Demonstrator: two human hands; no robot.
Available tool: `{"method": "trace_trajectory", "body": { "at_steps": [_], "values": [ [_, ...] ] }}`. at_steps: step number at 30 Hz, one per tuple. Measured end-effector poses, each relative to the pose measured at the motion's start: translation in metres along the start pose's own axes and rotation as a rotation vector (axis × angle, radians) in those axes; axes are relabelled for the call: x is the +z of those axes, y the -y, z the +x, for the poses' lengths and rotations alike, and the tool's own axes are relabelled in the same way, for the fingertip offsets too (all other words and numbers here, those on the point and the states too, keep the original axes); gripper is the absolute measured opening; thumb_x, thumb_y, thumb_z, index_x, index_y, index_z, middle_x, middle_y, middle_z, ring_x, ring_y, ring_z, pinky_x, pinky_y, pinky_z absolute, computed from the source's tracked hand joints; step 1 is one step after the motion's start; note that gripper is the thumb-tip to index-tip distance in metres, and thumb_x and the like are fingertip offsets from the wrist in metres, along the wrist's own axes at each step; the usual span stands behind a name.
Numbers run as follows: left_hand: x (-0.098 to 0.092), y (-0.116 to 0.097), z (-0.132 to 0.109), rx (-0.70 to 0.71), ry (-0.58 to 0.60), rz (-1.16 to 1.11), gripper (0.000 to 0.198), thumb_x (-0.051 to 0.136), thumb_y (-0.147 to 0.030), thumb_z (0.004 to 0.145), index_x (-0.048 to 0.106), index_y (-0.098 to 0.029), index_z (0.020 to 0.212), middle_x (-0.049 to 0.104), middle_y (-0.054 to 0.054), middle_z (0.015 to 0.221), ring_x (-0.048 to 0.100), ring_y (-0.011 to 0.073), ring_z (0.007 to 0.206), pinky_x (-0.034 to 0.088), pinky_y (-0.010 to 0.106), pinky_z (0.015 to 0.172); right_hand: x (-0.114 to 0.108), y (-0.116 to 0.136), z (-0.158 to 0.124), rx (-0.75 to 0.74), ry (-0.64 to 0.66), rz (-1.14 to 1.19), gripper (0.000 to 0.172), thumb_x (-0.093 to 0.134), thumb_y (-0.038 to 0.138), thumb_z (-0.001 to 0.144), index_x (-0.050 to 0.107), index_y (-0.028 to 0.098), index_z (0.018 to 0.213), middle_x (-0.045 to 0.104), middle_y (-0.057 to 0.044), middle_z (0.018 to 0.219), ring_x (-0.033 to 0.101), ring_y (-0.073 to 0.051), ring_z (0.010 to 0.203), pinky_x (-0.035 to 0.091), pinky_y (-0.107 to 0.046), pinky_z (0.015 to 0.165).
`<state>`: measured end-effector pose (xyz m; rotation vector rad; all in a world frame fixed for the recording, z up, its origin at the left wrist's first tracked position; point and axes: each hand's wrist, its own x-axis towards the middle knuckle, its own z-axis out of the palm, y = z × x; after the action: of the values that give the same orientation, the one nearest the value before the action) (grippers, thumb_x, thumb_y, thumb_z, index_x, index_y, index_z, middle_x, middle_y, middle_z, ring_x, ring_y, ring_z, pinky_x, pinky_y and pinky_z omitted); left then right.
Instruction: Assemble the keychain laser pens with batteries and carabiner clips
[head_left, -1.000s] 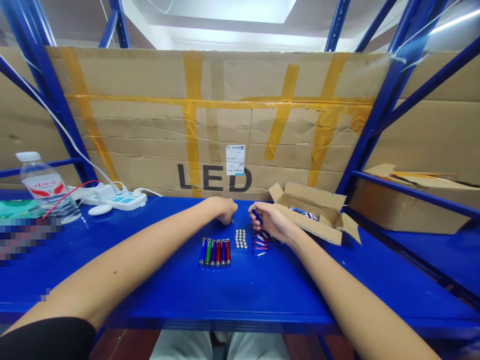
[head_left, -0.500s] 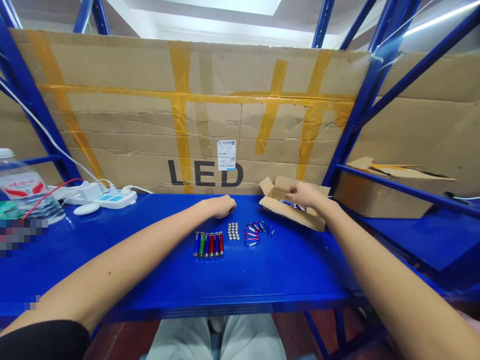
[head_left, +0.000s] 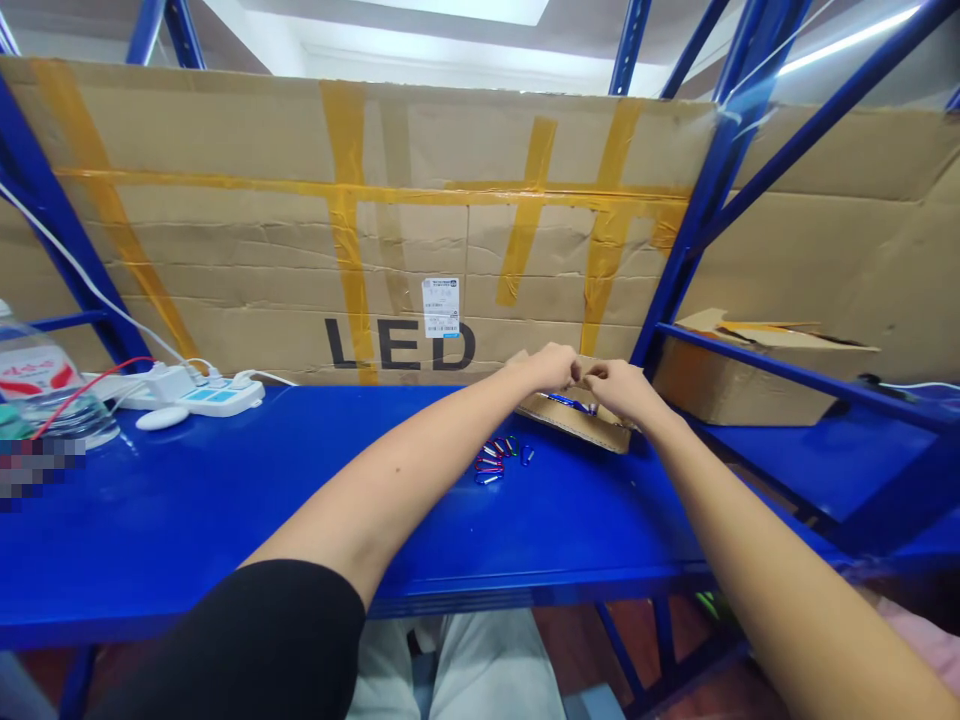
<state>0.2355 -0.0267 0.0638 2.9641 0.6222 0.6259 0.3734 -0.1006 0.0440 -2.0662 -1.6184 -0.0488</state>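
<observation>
My left hand [head_left: 556, 367] and my right hand [head_left: 615, 386] meet over a small open cardboard box [head_left: 574, 428], fingertips almost touching. Both are closed in a pinch; whatever is between the fingers is too small to make out. Blue shiny pieces [head_left: 566, 401] lie inside the box, partly covered by its front wall. On the blue tabletop [head_left: 570, 520], just in front of the box, is a group of small coloured carabiners [head_left: 491, 464]. One blue carabiner [head_left: 528, 456] lies apart at their right. My left forearm hides the area left of them.
A white power strip [head_left: 221, 397] with plugs and cables, a clear plastic bottle [head_left: 52, 385] and a white oval object [head_left: 162, 418] are at the left. A large taped cardboard sheet [head_left: 247, 280] stands behind. Another cardboard box [head_left: 742, 375] sits beyond the blue frame at right.
My left hand has moved right from the table to the box, beside my right hand. Its forearm now covers the row of coloured tubes and the small silver pieces. The view has shifted slightly right.
</observation>
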Motion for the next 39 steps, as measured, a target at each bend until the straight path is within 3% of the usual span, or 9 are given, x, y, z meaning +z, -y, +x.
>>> {"method": "trace_trajectory", "body": {
  "at_steps": [3,5,8,10,14,18,25,33,39],
  "values": [
    [-0.002,0.002,-0.008,-0.042,0.061,-0.002,0.023,0.051,-0.016,0.084,0.071,-0.012,0.094,0.073,0.005,0.096,0.065,0.0126,0.087,0.047,0.022,0.079,-0.003,0.007,-0.023,-0.044,-0.232,0.028,0.024,0.047,0.020,0.083,0.070,0.013,0.085,0.070,-0.014,0.084,0.061,-0.023,0.080,0.041,-0.030,0.070],
    [-0.015,0.012,-0.025,-0.047,0.010,-0.027,0.024,0.052,-0.013,0.084,0.072,-0.014,0.097,0.073,0.008,0.100,0.065,0.0150,0.091,0.048,0.027,0.086,0.002,0.019,-0.048,-0.215,-0.281,0.087,0.020,0.049,0.020,0.083,0.069,0.015,0.084,0.069,-0.013,0.087,0.060,-0.023,0.079,0.041,-0.032,0.073],
    [-0.041,0.035,-0.073,-0.064,-0.091,-0.042,0.024,0.051,-0.014,0.085,0.072,-0.014,0.095,0.073,0.008,0.095,0.064,0.0171,0.087,0.048,0.030,0.084,0.021,0.040,-0.092,-0.617,0.039,0.198,0.016,0.053,0.022,0.084,0.069,0.020,0.085,0.068,-0.009,0.087,0.060,-0.022,0.080,0.043,-0.033,0.075],
    [-0.055,0.049,-0.116,-0.123,-0.178,-0.010,0.023,0.050,-0.018,0.086,0.072,-0.014,0.091,0.072,0.007,0.092,0.063,0.0175,0.085,0.048,0.030,0.082,0.037,0.051,-0.115,-0.718,0.209,0.206,0.018,0.052,0.021,0.086,0.070,0.021,0.092,0.067,-0.009,0.090,0.060,-0.022,0.080,0.044,-0.033,0.074],
    [-0.063,0.076,-0.201,-0.347,-0.337,-0.048,0.023,0.049,-0.026,0.088,0.070,-0.016,0.090,0.072,0.005,0.093,0.063,0.0169,0.085,0.046,0.028,0.079,0.064,0.061,-0.132,-0.739,0.241,0.152,0.024,0.048,0.022,0.089,0.068,0.019,0.103,0.068,-0.012,0.100,0.061,-0.025,0.092,0.045,-0.037,0.080],
    [-0.054,0.099,-0.248,-0.517,-0.432,-0.104,0.024,0.050,-0.031,0.087,0.069,-0.016,0.090,0.072,0.003,0.080,0.064,0.0169,0.075,0.047,0.027,0.075,0.068,0.067,-0.131,-0.729,0.291,0.099,0.024,0.048,0.020,0.090,0.067,0.019,0.104,0.069,-0.011,0.103,0.063,-0.025,0.095,0.044,-0.036,0.082],
    [-0.048,0.107,-0.252,-0.492,-0.518,-0.070,0.024,0.050,-0.029,0.085,0.070,-0.017,0.088,0.071,0.002,0.076,0.064,0.0174,0.072,0.046,0.027,0.071,0.036,0.072,-0.147,-0.736,0.487,-0.004,0.013,0.050,0.027,0.092,0.061,0.020,0.093,0.069,-0.005,0.086,0.063,-0.018,0.076,0.040,-0.027,0.066],
    [-0.046,0.112,-0.259,-0.533,-0.507,-0.038,0.024,0.050,-0.027,0.084,0.071,-0.017,0.087,0.074,0.004,0.085,0.066,0.0196,0.080,0.048,0.029,0.076,0.024,0.071,-0.145,-0.786,0.381,-0.173,0.014,0.049,0.021,0.086,0.060,0.017,0.078,0.067,-0.006,0.071,0.060,-0.017,0.064,0.036,-0.027,0.061],
    [-0.041,0.119,-0.260,-0.559,-0.441,-0.053,0.025,0.050,-0.028,0.084,0.071,-0.017,0.087,0.074,0.005,0.087,0.066,0.0201,0.082,0.048,0.029,0.076,-0.015,0.036,-0.045,-0.340,-0.126,-0.125,0.021,0.051,0.032,0.084,0.066,0.017,0.080,0.069,-0.007,0.072,0.060,-0.018,0.065,0.038,-0.027,0.059]
  ]
}}
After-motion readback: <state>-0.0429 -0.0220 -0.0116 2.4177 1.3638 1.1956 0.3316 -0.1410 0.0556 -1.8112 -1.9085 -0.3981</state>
